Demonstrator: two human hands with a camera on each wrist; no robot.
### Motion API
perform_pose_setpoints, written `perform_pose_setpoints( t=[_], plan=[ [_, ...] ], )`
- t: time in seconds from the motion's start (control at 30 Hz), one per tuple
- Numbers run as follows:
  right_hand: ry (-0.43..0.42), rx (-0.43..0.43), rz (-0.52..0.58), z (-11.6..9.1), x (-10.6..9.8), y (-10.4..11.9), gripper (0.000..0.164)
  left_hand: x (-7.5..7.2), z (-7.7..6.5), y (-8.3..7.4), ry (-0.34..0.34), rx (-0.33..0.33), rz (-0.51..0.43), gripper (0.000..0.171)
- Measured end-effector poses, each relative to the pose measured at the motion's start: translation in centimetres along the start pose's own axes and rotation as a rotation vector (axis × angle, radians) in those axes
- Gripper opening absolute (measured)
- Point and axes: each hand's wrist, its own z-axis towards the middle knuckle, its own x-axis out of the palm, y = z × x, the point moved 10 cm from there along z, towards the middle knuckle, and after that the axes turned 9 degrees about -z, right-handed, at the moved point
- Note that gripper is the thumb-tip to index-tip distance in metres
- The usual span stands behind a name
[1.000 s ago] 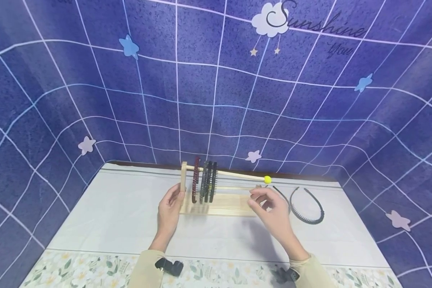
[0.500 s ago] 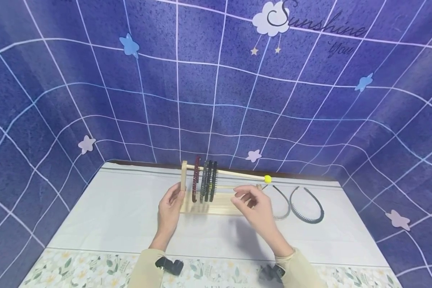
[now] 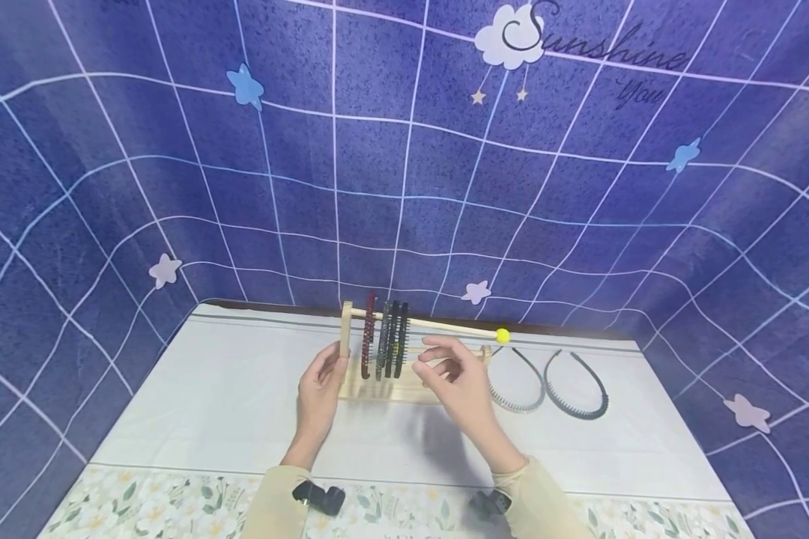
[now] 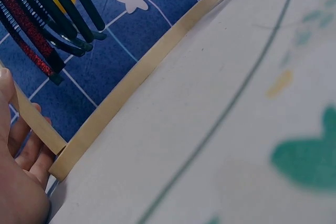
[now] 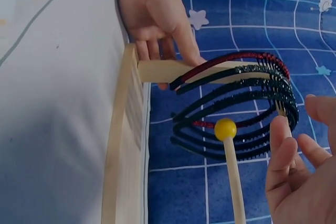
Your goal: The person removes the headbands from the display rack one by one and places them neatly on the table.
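My left hand (image 3: 315, 397) grips the left upright (image 3: 345, 333) of a wooden rack. Several toothed headbands (image 3: 400, 344), one of them dark red (image 3: 367, 346) and the others black or dark glittery, hang side by side on the rack's upper rod (image 3: 448, 326), near that upright. Just right of them is my right hand (image 3: 464, 389), its fingers loosely bent and holding nothing. In the right wrist view, my right fingertips (image 5: 281, 129) are close beside the headbands (image 5: 236, 97); whether they touch is unclear. A lower rod with a yellow ball (image 5: 226, 129) points into the headband loops.
Two loose headbands, one greyish (image 3: 520, 408) and one dark (image 3: 596, 412), lie on the white tablecloth (image 3: 195, 397) right of the rack. A yellow ball (image 3: 503, 336) caps the upper rod's right end. Behind the table hangs a blue grid-patterned cloth (image 3: 364, 165).
My right hand has moved left along the rack toward the hanging headbands, uncovering the greyish headband on the table. My left hand stays on the upright.
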Motion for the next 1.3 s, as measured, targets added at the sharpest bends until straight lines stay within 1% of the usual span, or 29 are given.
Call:
perform_pose_setpoints(
  t=[0.17, 0.47, 0.67, 0.87, 1.3],
  plan=[
    [0.001, -0.011, 0.049, 0.4, 0.8, 0.5, 0.051, 0.1, 0.0, -0.1, 0.006, 0.008, 0.011, 0.047],
    [-0.001, 0.013, 0.067, 0.9, 1.8, 0.9, 0.066, 0.2, 0.0, -0.1, 0.011, 0.005, 0.013, 0.049],
    [-0.013, 0.03, 0.054, 1.0, 2.1, 0.8, 0.068, 0.3, -0.1, -0.3, -0.004, 0.005, 0.001, 0.046],
    [0.002, 0.041, 0.052, 1.0, 2.4, 0.6, 0.071, 0.4, -0.1, -0.6, -0.007, 0.008, 0.007, 0.045],
    [0.019, -0.003, 0.063, 1.2, 2.7, 0.9, 0.069, 0.0, 0.0, -0.3, -0.004, 0.012, 0.002, 0.046]
  ],
)
